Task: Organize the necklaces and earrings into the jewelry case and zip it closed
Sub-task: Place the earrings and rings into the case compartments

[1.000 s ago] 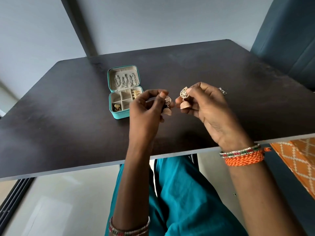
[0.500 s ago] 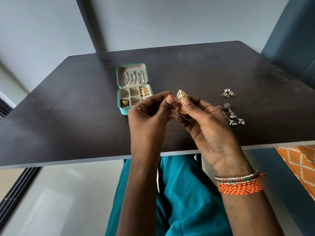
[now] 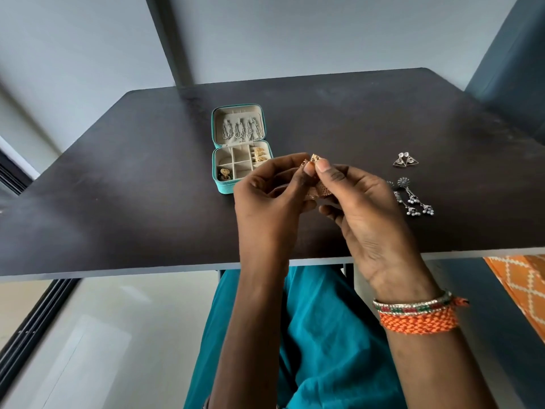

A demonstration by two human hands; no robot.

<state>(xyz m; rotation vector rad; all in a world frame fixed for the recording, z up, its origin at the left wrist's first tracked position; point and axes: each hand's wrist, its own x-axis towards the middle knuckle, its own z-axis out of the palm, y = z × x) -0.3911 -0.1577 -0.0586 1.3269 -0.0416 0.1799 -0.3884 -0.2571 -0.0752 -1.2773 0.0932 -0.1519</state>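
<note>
We now hold the two gold earrings [image 3: 314, 175] pressed together between both hands, where a second ago each hand held one apart from the other. Our left hand [image 3: 267, 199] pinches them at the fingers [image 3: 306, 172], and our right hand [image 3: 362, 208] pinches from the other side. The pair sits above the tabletop [image 3: 118, 184], just beside the open jewelry case [image 3: 216, 184]. Necklaces [image 3: 241, 129] hang in its lid. Paired up, these look ready for a free compartment. Silver drop earrings [image 3: 413, 199] and triangular earrings [image 3: 405, 160] lie unpacked to our right, so zipping is some way off.
</note>
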